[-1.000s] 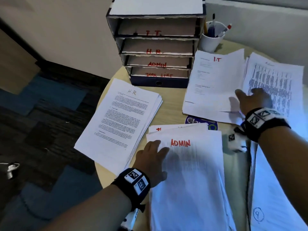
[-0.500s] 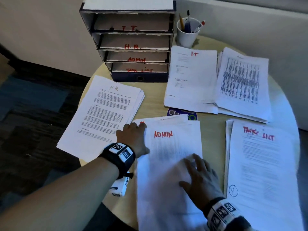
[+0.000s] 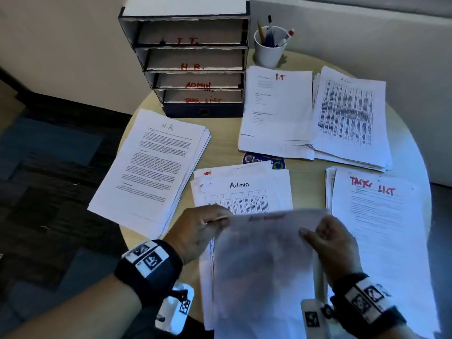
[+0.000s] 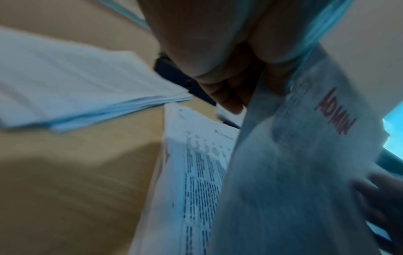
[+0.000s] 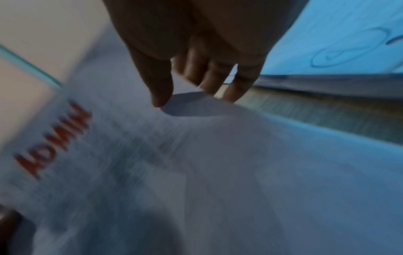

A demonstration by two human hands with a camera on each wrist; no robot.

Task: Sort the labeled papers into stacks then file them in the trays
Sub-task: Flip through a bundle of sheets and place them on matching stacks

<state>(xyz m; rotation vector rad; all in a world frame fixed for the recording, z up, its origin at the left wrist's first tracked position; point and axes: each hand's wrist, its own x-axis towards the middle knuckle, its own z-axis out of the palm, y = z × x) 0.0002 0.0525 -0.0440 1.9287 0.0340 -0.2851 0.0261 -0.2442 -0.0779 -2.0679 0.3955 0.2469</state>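
Both hands hold one ADMIN sheet (image 3: 264, 253) lifted off the Admin stack (image 3: 244, 192) near the table's front. My left hand (image 3: 208, 228) pinches its top left corner; my right hand (image 3: 322, 236) pinches its top right corner. The red ADMIN label (image 4: 335, 112) shows in the left wrist view and the same ADMIN label (image 5: 54, 141) in the right wrist view. The H.R stack (image 3: 151, 167) lies at left, the I.T stack (image 3: 276, 111) behind, a table-printed stack (image 3: 349, 118) beside it, and the TASK LIST stack (image 3: 381, 228) at right. The labelled tray tower (image 3: 195, 62) stands at the back.
A white cup of pens (image 3: 267, 47) stands right of the tray tower. A round blue sticker (image 3: 264, 161) peeks out between the stacks. The round wooden table (image 3: 220, 145) ends just left of the H.R stack, with dark carpet (image 3: 49, 192) below.
The right hand came from the far stacks to the Admin stack. Both hands then took hold of the top ADMIN sheet and lifted it, uncovering a sheet headed Admin.
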